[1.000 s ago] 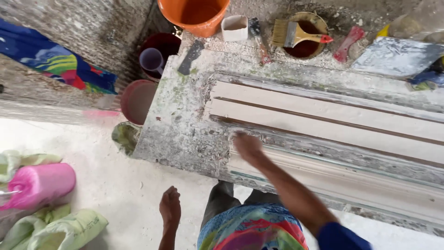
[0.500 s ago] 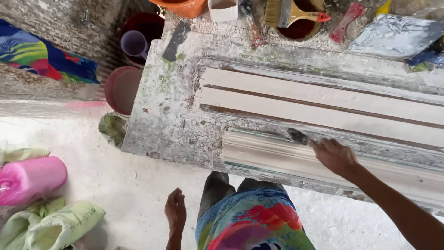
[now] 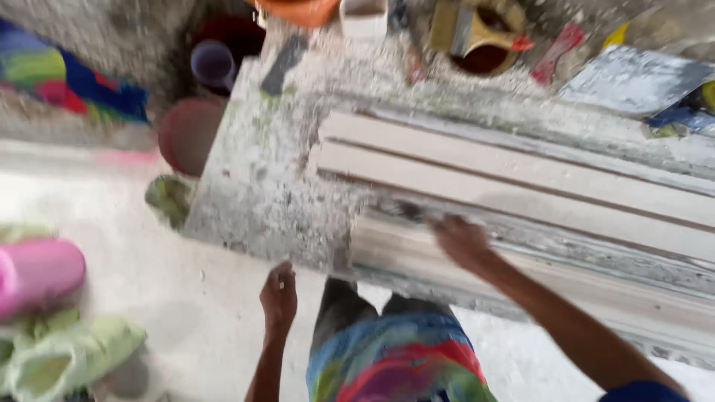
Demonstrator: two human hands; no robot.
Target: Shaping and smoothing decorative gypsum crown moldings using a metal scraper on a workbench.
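Brush (image 3: pixel 477 30) on bowl, orange bucket (image 3: pixel 298 10), purple cup (image 3: pixel 212 63) beyond moulding (image 3: pixel 521 260)

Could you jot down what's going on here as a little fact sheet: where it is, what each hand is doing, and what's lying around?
Place: a rough, plaster-spattered workbench seen from above
Right hand: on a long pale moulding at the bench's near edge, holding a small dark tool; blurred
Left hand: hanging free beside the bench, touching nothing
On the bench: long white strips, a wide brush over a round pot
On the floor: pink container, purple cup
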